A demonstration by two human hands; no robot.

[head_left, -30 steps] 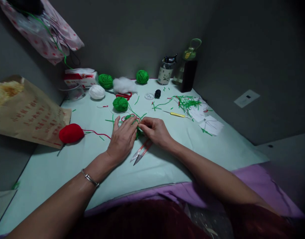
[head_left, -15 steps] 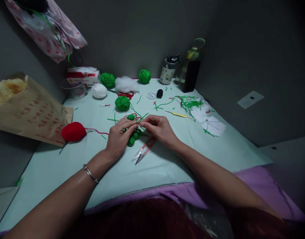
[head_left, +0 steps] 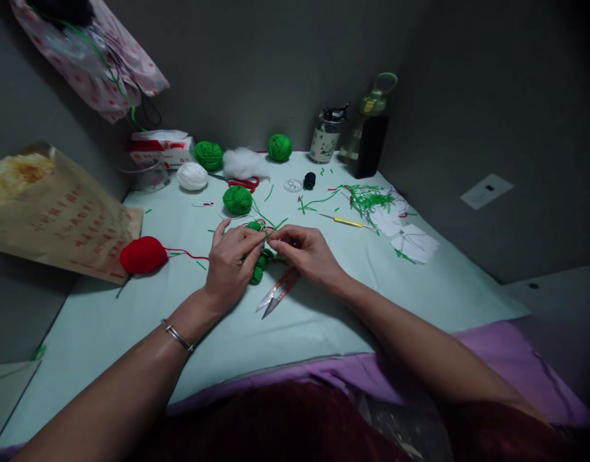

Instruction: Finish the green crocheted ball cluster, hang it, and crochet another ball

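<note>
Over the table's middle, my left hand (head_left: 231, 262) pinches a green crocheted piece (head_left: 257, 274) between thumb and forefinger, with its little-finger side lifted. Several round green lumps of the piece show under and beside the fingers. My right hand (head_left: 308, 255) is closed in a pinch at the top of the piece, fingertips almost meeting the left ones. Whatever sits between the right fingertips is too small to make out; green and red yarn strands run close by. Below the right hand lie thread snips (head_left: 278, 293) with orange handles, partly covered by it.
A red yarn ball (head_left: 143, 255) lies left beside a paper bag (head_left: 78, 221). Behind are a green yarn ball (head_left: 237, 200), a white ball (head_left: 192, 176), stuffing (head_left: 245, 163) and red-handled scissors (head_left: 244, 185). At right are a yellow crochet hook (head_left: 348, 222), yarn scraps (head_left: 372, 200) and a bottle (head_left: 355, 138).
A finger of my left hand has lifted up and away from the crocheted piece. The right hand has shifted very slightly and stays pinched close to the left.
</note>
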